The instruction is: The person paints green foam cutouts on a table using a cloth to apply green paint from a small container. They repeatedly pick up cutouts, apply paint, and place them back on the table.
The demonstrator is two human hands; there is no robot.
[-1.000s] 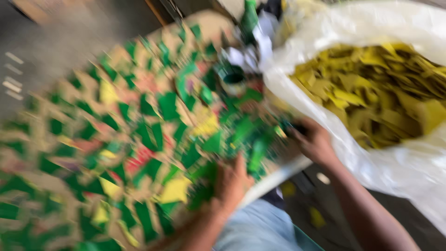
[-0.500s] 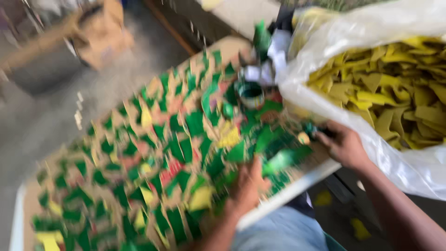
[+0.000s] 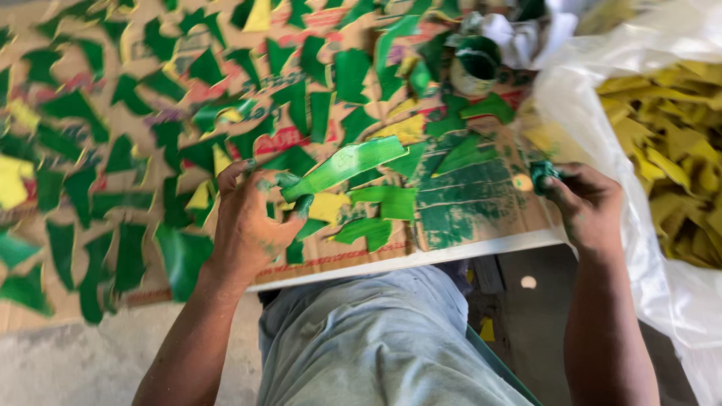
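Nearest us, our left hand (image 3: pixel 252 225) now lifts a long green-painted strip (image 3: pixel 344 167) off the worktop (image 3: pixel 391 259), grip pinched on its lower end; half a second ago that hand lay flat. Our right hand (image 3: pixel 587 207) stays closed around a small green paint dauber (image 3: pixel 543 173). Beyond, the view has closed in on painted pieces (image 3: pixel 150 135), a paint cup (image 3: pixel 475 64) and the sack of yellow pieces (image 3: pixel 677 150).

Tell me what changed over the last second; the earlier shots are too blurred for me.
The left hand, earlier flat among the pieces, now holds a long green strip lifted off the cardboard sheet. The right hand stays at the board's right edge, closed on a small green-stained object. The paint cup and the bag of yellow pieces stayed put.
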